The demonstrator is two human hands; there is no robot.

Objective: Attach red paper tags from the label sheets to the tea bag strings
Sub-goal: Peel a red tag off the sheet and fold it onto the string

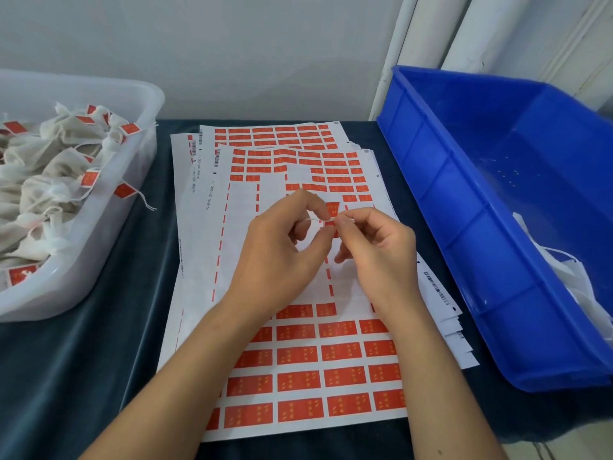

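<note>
Both hands meet over the top label sheet (pixel 205 260), a white page with rows of red tags. My left hand (pixel 282 254) pinches a small red tag (pixel 331 224) between thumb and forefinger. My right hand (pixel 374 254) pinches a thin white tea bag string (pixel 315 219) that runs across the tag. The tea bag on that string is hidden by my hands. The sheet's middle rows are bare; red tags fill its lower rows (pixel 300 356).
A clear tub (pixel 83 260) at the left holds several tagged tea bags (pixel 53 180). A blue crate (pixel 464 210) at the right holds white bags (pixel 577 283) in its near corner. More label sheets (pixel 275 134) lie stacked underneath on a dark cloth (pixel 99 360).
</note>
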